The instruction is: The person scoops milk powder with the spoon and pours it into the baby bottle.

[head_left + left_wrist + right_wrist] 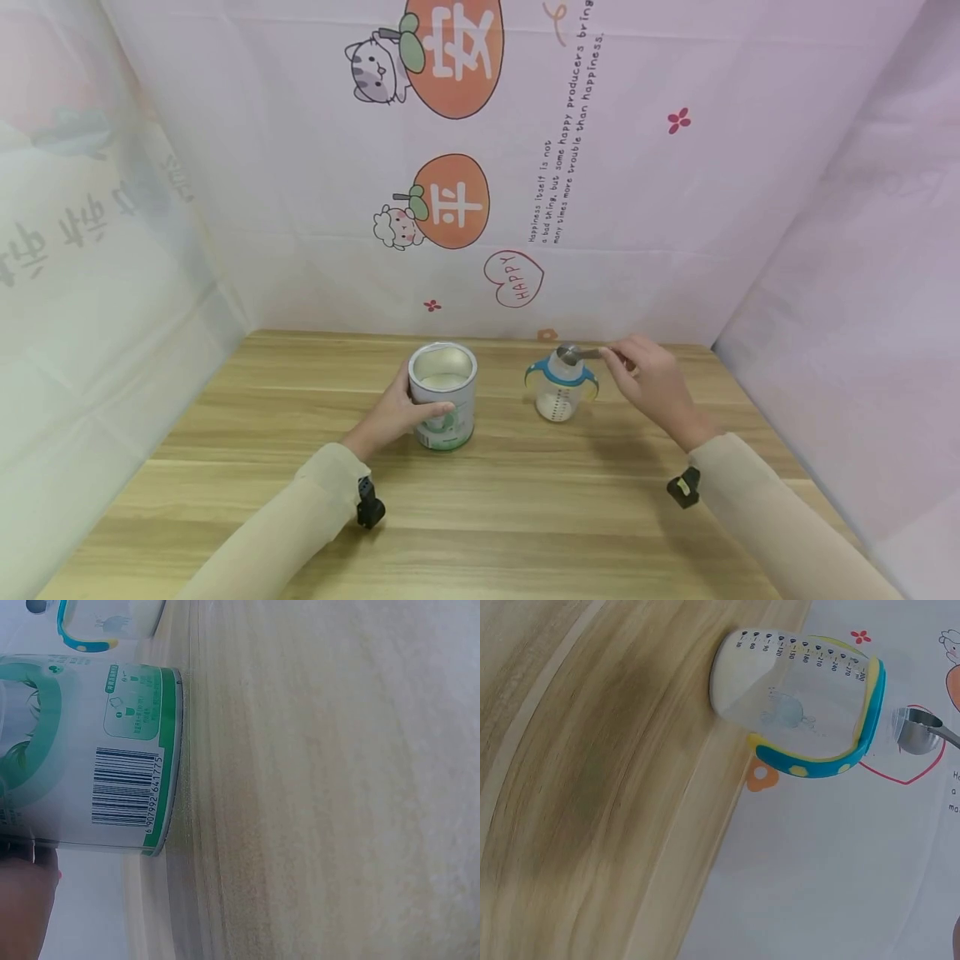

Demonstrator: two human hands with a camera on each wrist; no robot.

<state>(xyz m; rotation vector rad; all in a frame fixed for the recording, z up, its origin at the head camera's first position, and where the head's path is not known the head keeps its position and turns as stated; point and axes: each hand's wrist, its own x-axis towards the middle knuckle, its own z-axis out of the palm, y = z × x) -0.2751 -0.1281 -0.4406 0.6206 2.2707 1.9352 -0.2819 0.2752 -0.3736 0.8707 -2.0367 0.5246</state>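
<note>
Your left hand: gripping the white-and-green can, which stands open-topped on the worktop. Your right hand: pinching a metal scoop, its bowl over the bottle's mouth. Bottle: blue-and-yellow handles, upright between your hands, nearer the right; pale contents at its base.

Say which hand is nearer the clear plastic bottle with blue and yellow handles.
Right. The right hand, right of the bottle, holds a silver metal scoop over it; the left hand grips a white and green cylindrical tin farther left.
</note>
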